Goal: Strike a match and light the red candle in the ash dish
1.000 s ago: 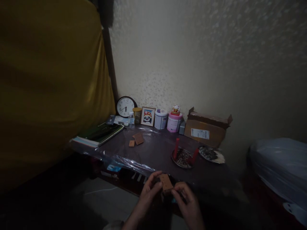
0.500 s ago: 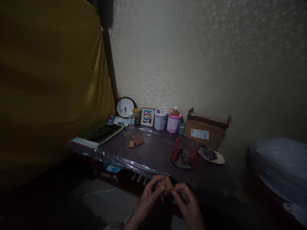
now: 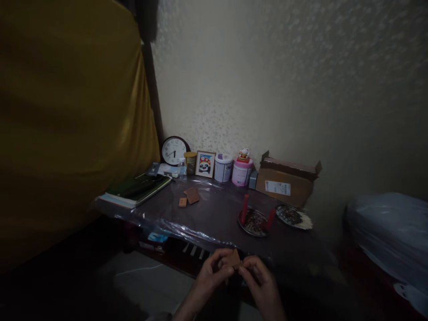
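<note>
In front of the table's near edge, my left hand (image 3: 216,272) grips a small, flat, brown square piece (image 3: 233,259) between thumb and fingers. It looks like card or a thin little box; the dim light hides which. My right hand (image 3: 257,276) is closed in a pinch at the piece's right edge. What its fingertips hold, if anything, is too small to make out. A small brown square (image 3: 182,202) with two dark marks and a larger brown piece (image 3: 191,195) lie on the table.
A metal plate (image 3: 249,232) carries two red candles (image 3: 244,209), one upright and one leaning. Behind it is a plate of thin pale sticks (image 3: 305,220). A clock (image 3: 174,150), picture frame (image 3: 205,164), tins (image 3: 223,168) and carton (image 3: 284,178) line the wall. Books (image 3: 135,191) lie left.
My left hand has tilted the brown piece slightly and lowered it a little. My right hand stays pinched close beside it. The things on the table stay put.
</note>
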Available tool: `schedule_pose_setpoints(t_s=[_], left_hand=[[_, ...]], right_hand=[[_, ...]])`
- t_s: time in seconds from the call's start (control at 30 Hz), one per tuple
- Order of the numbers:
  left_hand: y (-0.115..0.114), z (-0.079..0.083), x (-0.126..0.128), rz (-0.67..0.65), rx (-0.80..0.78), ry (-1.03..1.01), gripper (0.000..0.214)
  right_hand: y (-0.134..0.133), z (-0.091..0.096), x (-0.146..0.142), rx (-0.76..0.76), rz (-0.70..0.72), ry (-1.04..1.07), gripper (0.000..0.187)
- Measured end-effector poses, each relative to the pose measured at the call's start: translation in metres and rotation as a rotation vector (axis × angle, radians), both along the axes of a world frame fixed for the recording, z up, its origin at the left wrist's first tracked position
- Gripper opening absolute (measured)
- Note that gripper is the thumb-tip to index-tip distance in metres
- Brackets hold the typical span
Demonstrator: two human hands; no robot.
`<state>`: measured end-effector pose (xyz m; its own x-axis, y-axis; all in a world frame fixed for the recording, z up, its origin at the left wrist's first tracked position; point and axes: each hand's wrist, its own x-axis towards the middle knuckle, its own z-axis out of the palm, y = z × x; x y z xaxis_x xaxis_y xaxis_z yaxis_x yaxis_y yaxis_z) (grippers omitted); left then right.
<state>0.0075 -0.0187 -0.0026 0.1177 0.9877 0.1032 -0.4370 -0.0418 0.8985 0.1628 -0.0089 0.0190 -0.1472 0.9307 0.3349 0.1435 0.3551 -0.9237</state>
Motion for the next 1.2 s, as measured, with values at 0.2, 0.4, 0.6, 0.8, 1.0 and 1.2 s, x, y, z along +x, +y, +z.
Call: schedule_pose_setpoints(t_s=[0.2, 0.4, 0.6, 0.8, 1.0, 1.2], left_hand=[[0.002, -0.001, 0.0, -0.011, 0.003, 0.007, 0.039], [0.002, -0.005, -0.001, -0.002, 0.011, 0.015, 0.042], [0.002, -0.008, 0.0, -0.021, 0.015, -0.033, 0.038], [0.003, -0.004, 0.0, 0.002, -0.004, -0.002, 0.039], [0.004, -0.006, 0.001, 0.016, -0.028, 0.001, 0.042], [0.004, -0.004, 0.002, -0.007, -0.038, -0.074, 0.041]], right_hand=[[0.0, 0.002, -0.001, -0.093, 0.034, 0.082, 0.023], [0.001, 0.0, 0.0, -0.132, 0.053, 0.114, 0.023], [0.001, -0.002, 0.001, -0.14, 0.056, 0.098, 0.024], [0.002, 0.001, 0.002, -0.149, 0.07, 0.087, 0.023], [0.004, 0.003, 0.005, -0.2, 0.094, 0.097, 0.024], [0.011, 0.001, 0.01, -0.193, 0.05, 0.133, 0.025]])
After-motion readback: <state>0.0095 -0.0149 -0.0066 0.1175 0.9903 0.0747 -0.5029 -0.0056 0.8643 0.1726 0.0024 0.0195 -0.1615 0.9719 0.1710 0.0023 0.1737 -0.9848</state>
